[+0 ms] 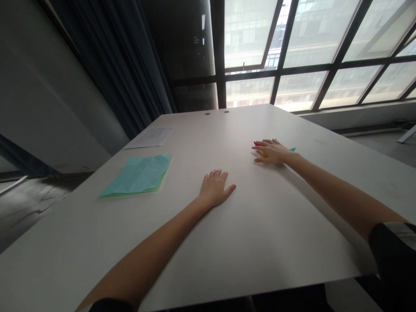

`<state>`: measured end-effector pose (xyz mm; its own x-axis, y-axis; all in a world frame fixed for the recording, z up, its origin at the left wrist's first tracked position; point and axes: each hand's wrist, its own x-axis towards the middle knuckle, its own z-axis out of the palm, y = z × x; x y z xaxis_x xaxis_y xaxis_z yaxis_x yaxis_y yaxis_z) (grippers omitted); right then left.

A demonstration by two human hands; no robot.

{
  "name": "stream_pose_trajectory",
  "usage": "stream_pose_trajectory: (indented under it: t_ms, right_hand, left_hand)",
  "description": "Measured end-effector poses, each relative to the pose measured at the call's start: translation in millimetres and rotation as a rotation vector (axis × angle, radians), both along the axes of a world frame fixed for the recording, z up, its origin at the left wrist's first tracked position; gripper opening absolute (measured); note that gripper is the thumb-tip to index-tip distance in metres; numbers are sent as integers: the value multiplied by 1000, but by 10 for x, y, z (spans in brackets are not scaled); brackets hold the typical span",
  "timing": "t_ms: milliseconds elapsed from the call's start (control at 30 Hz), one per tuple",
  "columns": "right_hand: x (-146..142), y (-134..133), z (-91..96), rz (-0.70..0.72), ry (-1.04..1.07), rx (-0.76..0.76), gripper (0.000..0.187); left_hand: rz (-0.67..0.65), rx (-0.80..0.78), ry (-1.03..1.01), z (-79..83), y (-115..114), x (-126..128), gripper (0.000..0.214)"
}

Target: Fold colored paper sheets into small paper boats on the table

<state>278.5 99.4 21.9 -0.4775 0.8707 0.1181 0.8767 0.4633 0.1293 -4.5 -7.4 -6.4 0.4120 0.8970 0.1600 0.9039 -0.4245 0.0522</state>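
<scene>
My left hand (215, 190) lies flat on the white table (227, 251), palm down, with the thumb held away from the fingers and nothing in it. Farther off to the right, my right hand (273, 152) is spread palm down over a few small coloured things. A red piece (258, 143) shows by its fingers, a bit of orange (264, 154) between them, and a blue tip (293, 149) beside the wrist. The hand hides most of these, so their kind cannot be made out. Left of my left hand is a stack of creased paper sheets (138, 174), light blue on top with green edges below.
A printed white sheet (151, 137) lies at the table's far left edge. Two dark round fittings (207, 114) sit near the far end. Beyond are a dark blue curtain (120, 56) and framed windows (250, 34).
</scene>
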Motion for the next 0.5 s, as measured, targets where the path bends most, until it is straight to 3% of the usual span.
stream_pose_trajectory:
  t_ms: [300, 500]
  right_hand:
    - [12, 178, -79, -103, -44, -3, 42]
    - [203, 213, -97, -130, -39, -26, 39]
  left_hand:
    - [8, -18, -1, -11, -8, -18, 58]
    - [0, -16, -5, -14, -6, -20, 58]
